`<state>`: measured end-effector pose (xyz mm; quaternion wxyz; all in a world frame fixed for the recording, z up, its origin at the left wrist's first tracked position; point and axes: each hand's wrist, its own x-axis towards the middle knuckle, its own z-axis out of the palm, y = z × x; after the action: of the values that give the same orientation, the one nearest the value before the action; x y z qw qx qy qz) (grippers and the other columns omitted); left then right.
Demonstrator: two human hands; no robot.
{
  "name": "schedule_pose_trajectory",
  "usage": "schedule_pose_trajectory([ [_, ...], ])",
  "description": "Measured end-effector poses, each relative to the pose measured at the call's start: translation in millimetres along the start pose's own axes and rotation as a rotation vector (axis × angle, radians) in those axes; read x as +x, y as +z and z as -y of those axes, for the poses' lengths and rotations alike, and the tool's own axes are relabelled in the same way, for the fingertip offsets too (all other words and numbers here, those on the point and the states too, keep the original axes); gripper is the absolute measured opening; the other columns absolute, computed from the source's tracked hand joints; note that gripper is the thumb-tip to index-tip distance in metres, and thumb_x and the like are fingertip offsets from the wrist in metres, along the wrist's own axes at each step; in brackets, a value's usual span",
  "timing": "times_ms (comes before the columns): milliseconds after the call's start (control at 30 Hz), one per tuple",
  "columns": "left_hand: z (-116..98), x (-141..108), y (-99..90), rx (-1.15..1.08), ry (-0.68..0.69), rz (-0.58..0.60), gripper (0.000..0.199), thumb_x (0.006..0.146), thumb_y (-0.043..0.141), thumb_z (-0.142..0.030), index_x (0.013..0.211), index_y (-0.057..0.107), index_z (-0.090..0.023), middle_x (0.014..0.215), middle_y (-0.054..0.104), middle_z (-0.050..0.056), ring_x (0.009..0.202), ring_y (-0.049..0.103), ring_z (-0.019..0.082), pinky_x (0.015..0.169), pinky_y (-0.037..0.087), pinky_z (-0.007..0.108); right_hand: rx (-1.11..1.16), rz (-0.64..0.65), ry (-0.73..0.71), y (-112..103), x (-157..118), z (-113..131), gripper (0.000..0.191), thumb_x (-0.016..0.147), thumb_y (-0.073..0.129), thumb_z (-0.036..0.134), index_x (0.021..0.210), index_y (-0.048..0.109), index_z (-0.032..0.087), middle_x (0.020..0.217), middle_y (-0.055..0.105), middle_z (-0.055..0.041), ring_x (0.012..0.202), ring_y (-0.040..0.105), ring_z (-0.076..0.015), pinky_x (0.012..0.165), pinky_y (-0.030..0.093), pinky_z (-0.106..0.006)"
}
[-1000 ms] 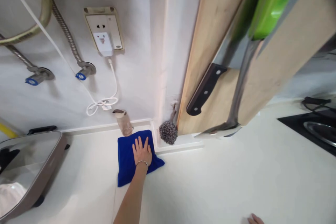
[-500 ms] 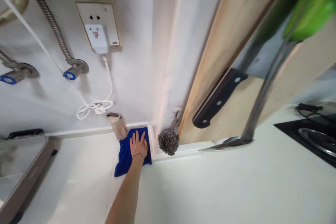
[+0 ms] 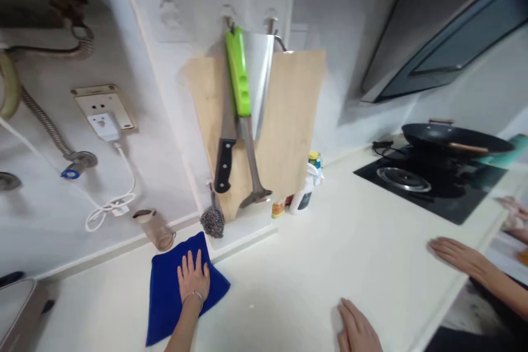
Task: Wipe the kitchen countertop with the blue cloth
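My left hand, with a bracelet at the wrist, lies flat with spread fingers on a blue cloth. The cloth is spread over the white counter near the wall. Its upper edge is close to a beige cup-like container. At the bottom edge, my right hand rests on the counter with its fingers extended close together and nothing visible in it; its wrist is cut off by the frame.
Another person's hand rests near the counter's right edge. A cutting board, black-handled knife, green-handled tool and steel scourer hang ahead. Bottles stand behind. A wok sits on the black stove.
The view has moved back and turned right, bringing my right hand, the other person's hand and the wok into sight. The blue cloth now lies more spread out under my left hand.
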<state>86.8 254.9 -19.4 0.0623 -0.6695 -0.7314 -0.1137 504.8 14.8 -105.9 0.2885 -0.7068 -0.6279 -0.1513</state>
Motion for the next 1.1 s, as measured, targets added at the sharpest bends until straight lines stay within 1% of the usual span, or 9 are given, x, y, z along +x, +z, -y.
schedule_pose_trajectory([
  [167, -4.1, -79.2, -1.9, 0.019, 0.147, 0.002, 0.057, 0.096, 0.029, -0.041, 0.148, 0.041, -0.021, 0.159, 0.036, 0.012, 0.148, 0.028, 0.032, 0.119, 0.027, 0.056, 0.029, 0.074, 0.070, -15.7, 6.6, 19.4, 0.046, 0.090, 0.038, 0.024, 0.135, 0.046, 0.013, 0.140, 0.050, -0.0170, 0.129, 0.047, -0.0318, 0.106, 0.045, -0.052],
  [267, -27.0, -124.7, -2.7, 0.007, 0.209, -0.042, 0.056, 0.097, 0.030, -0.038, 0.148, 0.042, -0.021, 0.159, 0.035, 0.014, 0.150, 0.023, 0.034, 0.118, 0.026, 0.059, 0.056, 0.092, 0.099, -24.4, 11.5, 25.7, 0.047, 0.089, 0.038, 0.022, 0.135, 0.045, 0.013, 0.141, 0.049, -0.0172, 0.132, 0.044, -0.0320, 0.108, 0.042, -0.053],
  [433, -116.6, -176.7, 1.3, -0.080, 0.274, 0.015, 0.058, 0.095, 0.035, -0.036, 0.150, 0.038, -0.017, 0.161, 0.028, 0.019, 0.151, 0.013, 0.039, 0.118, 0.021, 0.066, 0.123, 0.128, 0.147, -33.2, 16.6, 30.9, 0.048, 0.090, 0.038, 0.021, 0.136, 0.046, 0.013, 0.143, 0.047, -0.0173, 0.135, 0.040, -0.0327, 0.111, 0.038, -0.055],
  [567, -203.6, -196.3, 4.3, -0.237, 0.465, 0.116, 0.062, 0.095, 0.040, -0.041, 0.153, 0.030, -0.020, 0.164, 0.016, 0.019, 0.151, 0.007, 0.040, 0.119, 0.017, 0.068, 0.256, 0.090, 0.212, -39.1, 20.6, 31.7, 0.046, 0.094, 0.036, 0.023, 0.137, 0.047, 0.013, 0.143, 0.048, -0.0162, 0.135, 0.041, -0.0304, 0.112, 0.038, -0.055],
  [700, -251.5, -202.8, -7.2, -0.375, 0.594, 0.224, 0.065, 0.094, 0.045, -0.045, 0.153, 0.030, -0.022, 0.166, 0.011, 0.016, 0.152, 0.003, 0.041, 0.120, 0.012, 0.069, 0.432, -0.020, 0.271, -44.0, 18.8, 23.9, 0.043, 0.098, 0.032, 0.024, 0.138, 0.045, 0.017, 0.139, 0.052, -0.0139, 0.131, 0.047, -0.0254, 0.110, 0.044, -0.052],
  [800, -246.1, -198.4, -22.8, -0.493, 0.627, 0.320, 0.061, 0.096, 0.043, -0.042, 0.152, 0.032, -0.022, 0.165, 0.019, 0.014, 0.153, 0.009, 0.034, 0.122, 0.013, 0.064, 0.464, -0.120, 0.302, -48.7, 17.0, 20.6, 0.040, 0.097, 0.033, 0.022, 0.135, 0.047, 0.020, 0.135, 0.055, -0.0129, 0.126, 0.051, -0.0254, 0.105, 0.048, -0.053],
  [900, -210.5, -190.4, -34.7, -0.641, 0.550, 0.387, 0.055, 0.100, 0.027, -0.037, 0.152, 0.032, -0.021, 0.162, 0.032, 0.009, 0.151, 0.021, 0.021, 0.124, 0.022, 0.049, 0.413, -0.151, 0.261, -51.4, 27.2, 33.7, 0.043, 0.094, 0.037, 0.017, 0.136, 0.048, 0.021, 0.137, 0.054, -0.0122, 0.131, 0.047, -0.0278, 0.107, 0.045, -0.058],
  [1000, -159.4, -182.3, -39.2, -0.677, 0.288, 0.253, 0.057, 0.100, 0.024, -0.040, 0.151, 0.034, -0.019, 0.161, 0.034, 0.009, 0.151, 0.021, 0.019, 0.125, 0.022, 0.045, 0.411, 0.006, 0.083, -48.1, 48.4, 65.1, 0.048, 0.091, 0.040, 0.014, 0.137, 0.049, 0.021, 0.145, 0.048, -0.0105, 0.141, 0.036, -0.0289, 0.114, 0.037, -0.059],
  [1100, -110.3, -174.8, -37.1, -0.561, 0.079, 0.131, 0.062, 0.097, 0.024, -0.046, 0.148, 0.039, -0.012, 0.157, 0.039, 0.014, 0.151, 0.023, 0.024, 0.124, 0.023, 0.048, 0.386, 0.231, -0.083, -40.8, 67.7, 92.6, 0.053, 0.091, 0.046, 0.020, 0.144, 0.044, 0.021, 0.157, 0.034, -0.0098, 0.148, 0.021, -0.0331, 0.119, 0.030, -0.060],
])
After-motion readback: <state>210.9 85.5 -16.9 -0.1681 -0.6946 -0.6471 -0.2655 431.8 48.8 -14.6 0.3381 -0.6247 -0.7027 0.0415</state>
